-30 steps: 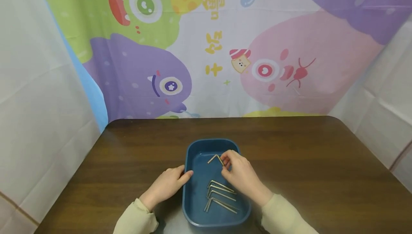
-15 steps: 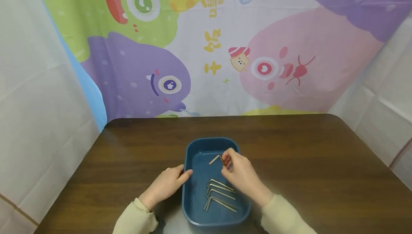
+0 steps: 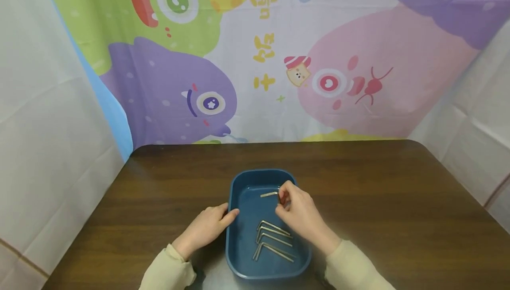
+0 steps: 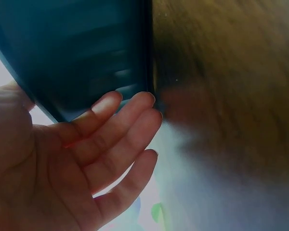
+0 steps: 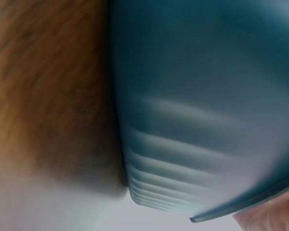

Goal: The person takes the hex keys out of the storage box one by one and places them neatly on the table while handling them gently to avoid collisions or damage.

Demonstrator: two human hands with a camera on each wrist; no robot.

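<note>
Over the dark wooden table [image 3: 378,201], seen from the head camera, the right hand [image 3: 296,212] is reaching into the blue plastic tray [image 3: 235,254] and pinching a small hex key [image 3: 270,194] between thumb and fingertips — the key is sticking out to the left, raised above the tray's far end. Three more hex keys [image 3: 272,240] are lying side by side on the tray floor, just below that hand. The left hand [image 3: 207,228] is resting on the table with its fingers relaxed and nearly straight, fingertips touching the tray's left rim.

At the left wrist, the left hand [image 4: 82,159] is showing an open palm, fingers [image 4: 135,113] lying straight against the tray's outer wall [image 4: 77,53], with the wood grain to the right.

At the right wrist, the picture is blurring — only the tray's ribbed wall [image 5: 202,120] and a strip of table [image 5: 43,86] are showing, plus a sliver of skin at the lower right corner; the grip cannot be told from this view.
</note>
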